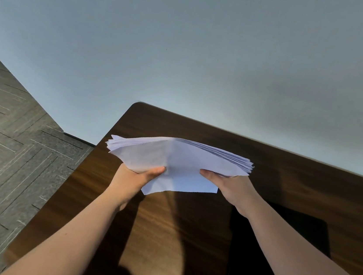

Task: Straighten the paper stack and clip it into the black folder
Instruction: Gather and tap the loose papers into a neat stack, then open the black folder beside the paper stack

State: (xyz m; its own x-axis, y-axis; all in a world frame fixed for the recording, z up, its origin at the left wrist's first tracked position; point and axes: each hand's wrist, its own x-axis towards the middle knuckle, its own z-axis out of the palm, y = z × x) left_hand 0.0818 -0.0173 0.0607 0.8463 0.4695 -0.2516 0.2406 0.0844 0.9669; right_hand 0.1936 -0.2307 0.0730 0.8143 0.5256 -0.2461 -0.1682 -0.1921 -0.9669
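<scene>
While held above the tabletop (pixel 286 173), the paper stack (pixel 180 157) sags, edges fanned unevenly. Left hand (pixel 135 177) and right hand (pixel 231 187): each grip clamped on its near edge. Black folder (pixel 277 240) lies flat below right forearm.

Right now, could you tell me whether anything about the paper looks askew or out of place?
Yes. The paper stack, held above the table by the left hand and right hand, is uneven: sheet edges fan out at both ends, and the top sheet's near corner hangs down loose.
</scene>
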